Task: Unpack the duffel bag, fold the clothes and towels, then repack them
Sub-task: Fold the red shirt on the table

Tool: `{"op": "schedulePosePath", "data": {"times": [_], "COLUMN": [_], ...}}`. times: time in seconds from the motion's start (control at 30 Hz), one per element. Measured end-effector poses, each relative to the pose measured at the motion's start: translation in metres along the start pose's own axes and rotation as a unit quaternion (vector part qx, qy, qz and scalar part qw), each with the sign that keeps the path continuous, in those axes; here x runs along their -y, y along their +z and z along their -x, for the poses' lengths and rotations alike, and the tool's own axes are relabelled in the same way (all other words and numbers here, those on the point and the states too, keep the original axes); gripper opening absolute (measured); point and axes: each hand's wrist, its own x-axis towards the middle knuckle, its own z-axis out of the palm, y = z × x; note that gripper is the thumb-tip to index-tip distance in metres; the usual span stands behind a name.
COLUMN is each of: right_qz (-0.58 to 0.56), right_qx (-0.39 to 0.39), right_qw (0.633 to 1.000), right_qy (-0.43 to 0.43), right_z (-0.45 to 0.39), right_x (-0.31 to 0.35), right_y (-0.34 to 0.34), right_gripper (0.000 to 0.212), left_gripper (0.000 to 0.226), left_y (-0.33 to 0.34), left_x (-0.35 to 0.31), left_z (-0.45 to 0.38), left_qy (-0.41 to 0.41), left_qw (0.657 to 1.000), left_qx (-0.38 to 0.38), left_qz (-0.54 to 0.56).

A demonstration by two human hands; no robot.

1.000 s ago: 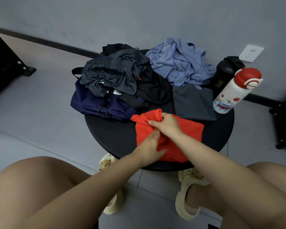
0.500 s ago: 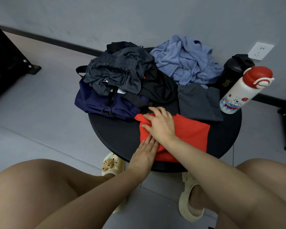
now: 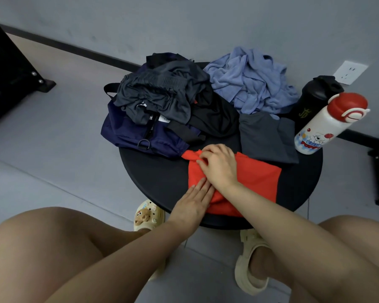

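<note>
At near edge of round black table (image 3: 158, 182): left hand (image 3: 194, 203) flat, fingers straight, pressing near-left part of red garment (image 3: 256, 180). Right hand (image 3: 219, 166) on garment's far-left corner, fingertips curled, pinching bunched cloth. Behind: folded grey item (image 3: 267, 136) right, navy duffel bag (image 3: 140, 132) left under dark grey clothes (image 3: 160, 95). Far: blue towel (image 3: 249, 84), 2 bottles right.

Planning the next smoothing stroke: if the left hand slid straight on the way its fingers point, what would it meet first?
The left hand lies flat on the red garment, fingers pointing up and right. Straight on it would almost at once meet the right hand, which rests on the same cloth just ahead.
</note>
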Motion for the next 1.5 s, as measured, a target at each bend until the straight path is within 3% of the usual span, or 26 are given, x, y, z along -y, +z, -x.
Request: {"op": "schedulePosePath", "data": {"times": [0.13, 0.27, 0.37, 0.5, 0.67, 0.87, 1.0, 1.13, 1.4, 1.5], "right_qz": [-0.077, -0.104, -0.110, -0.160, -0.173, -0.202, -0.207, -0.197, -0.157, -0.134], "right_qx": [-0.010, 0.041, 0.085, 0.036, 0.041, -0.006, -0.021, -0.021, -0.003, -0.005], "right_qw": [0.989, 0.972, 0.966, 0.962, 0.956, 0.953, 0.945, 0.935, 0.933, 0.942], "right_qy": [0.124, 0.205, 0.220, 0.220, 0.232, 0.228, 0.251, 0.293, 0.323, 0.308], "right_z": [0.003, 0.012, 0.016, 0.017, 0.011, 0.007, 0.018, 0.039, 0.072, 0.078], "right_x": [-0.006, -0.028, -0.037, -0.030, -0.025, -0.035, -0.056, -0.084, -0.121, -0.123], "right_y": [-0.012, -0.014, -0.006, -0.003, -0.008, -0.036, -0.060, -0.071, -0.067, -0.060], "right_gripper": [0.023, 0.023, 0.016, 0.013, 0.010, 0.005, 0.012, 0.013, 0.005, 0.012], "left_gripper": [0.048, 0.053, 0.062, 0.077, 0.044, 0.045, 0.045, 0.045, 0.051, 0.055], "left_y": [-0.002, -0.004, -0.002, 0.002, -0.002, -0.018, -0.023, -0.017, 0.000, -0.002], "left_x": [0.004, 0.005, 0.006, 0.011, 0.012, -0.002, -0.023, -0.046, -0.079, -0.080], "left_z": [0.003, 0.003, 0.000, -0.002, -0.010, -0.026, -0.039, -0.048, -0.066, -0.066], "left_qy": [0.007, 0.015, 0.000, -0.014, 0.002, 0.008, 0.042, 0.101, 0.139, 0.142], "left_qw": [0.999, 0.999, 1.000, 0.999, 0.998, 0.994, 0.994, 0.993, 0.964, 0.962], "left_qx": [-0.034, -0.037, -0.028, 0.012, 0.010, -0.044, -0.038, 0.003, 0.222, 0.205], "left_qz": [0.002, 0.000, 0.011, 0.028, 0.060, 0.102, 0.091, 0.061, 0.053, 0.109]}}
